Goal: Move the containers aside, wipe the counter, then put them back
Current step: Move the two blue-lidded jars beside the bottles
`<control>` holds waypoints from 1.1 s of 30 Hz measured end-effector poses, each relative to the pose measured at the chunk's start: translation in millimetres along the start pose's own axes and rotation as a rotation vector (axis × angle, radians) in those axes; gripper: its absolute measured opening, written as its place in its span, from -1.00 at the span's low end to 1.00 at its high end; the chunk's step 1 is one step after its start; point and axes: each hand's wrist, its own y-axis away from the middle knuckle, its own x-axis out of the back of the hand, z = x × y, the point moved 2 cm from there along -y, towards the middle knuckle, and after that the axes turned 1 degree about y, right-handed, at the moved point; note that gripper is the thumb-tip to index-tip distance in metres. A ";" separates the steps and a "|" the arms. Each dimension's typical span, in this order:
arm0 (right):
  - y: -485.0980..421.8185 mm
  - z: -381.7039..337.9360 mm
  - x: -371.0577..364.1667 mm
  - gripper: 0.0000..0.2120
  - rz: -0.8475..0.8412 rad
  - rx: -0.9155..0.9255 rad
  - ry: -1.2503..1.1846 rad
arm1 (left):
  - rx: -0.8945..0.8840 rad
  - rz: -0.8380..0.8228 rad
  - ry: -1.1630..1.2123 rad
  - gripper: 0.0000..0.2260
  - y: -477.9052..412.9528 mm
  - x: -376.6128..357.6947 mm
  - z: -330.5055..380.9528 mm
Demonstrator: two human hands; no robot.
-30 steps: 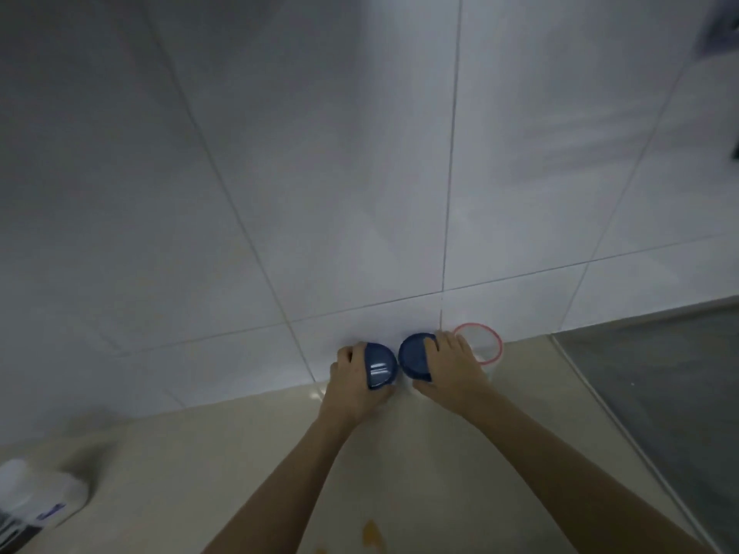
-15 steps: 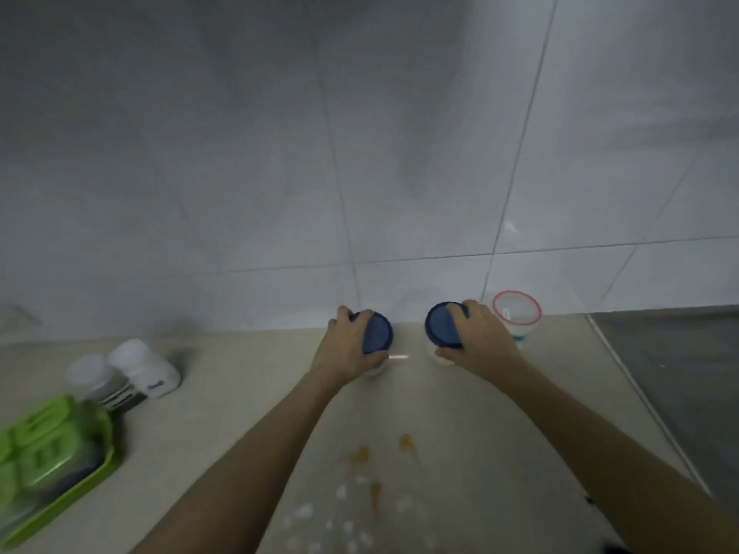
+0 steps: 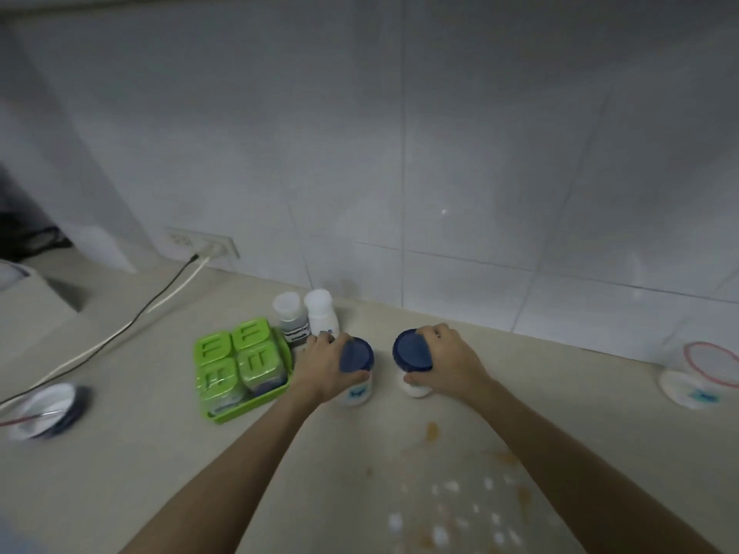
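Two white jars with dark blue lids stand side by side on the beige counter. My left hand is shut on the left blue-lidded jar. My right hand is shut on the right blue-lidded jar. Whether the jars rest on the counter or are lifted, I cannot tell. A clear container with a red rim stands far right by the wall. Orange stains and white specks mark the counter in front of the jars.
A green tray of green-lidded boxes lies just left of my left hand, with two white-capped bottles behind it. A white bowl-like object lies at far left. Black and white cables run to a wall socket.
Both hands, each holding a blue-lidded jar, have shifted left along the counter, away from the red-rimmed container and toward the green tray. The view has swung left and down.
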 end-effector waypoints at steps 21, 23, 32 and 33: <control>-85.8 -78.6 -82.3 -0.21 0.035 0.004 -0.246 | -0.067 0.234 -0.090 -0.59 -34.9 -20.2 -101.6; -75.0 -72.7 -80.7 -0.15 0.032 0.015 -0.243 | -0.105 0.312 -0.072 -0.69 -27.4 -18.2 -97.1; 53.7 35.4 -67.1 -0.39 0.048 -0.091 -0.102 | -0.496 0.201 0.166 -0.87 17.3 -85.5 34.5; 71.0 51.2 -60.7 -0.40 0.048 -0.121 -0.101 | -0.511 0.156 0.162 -0.88 19.0 -96.6 52.7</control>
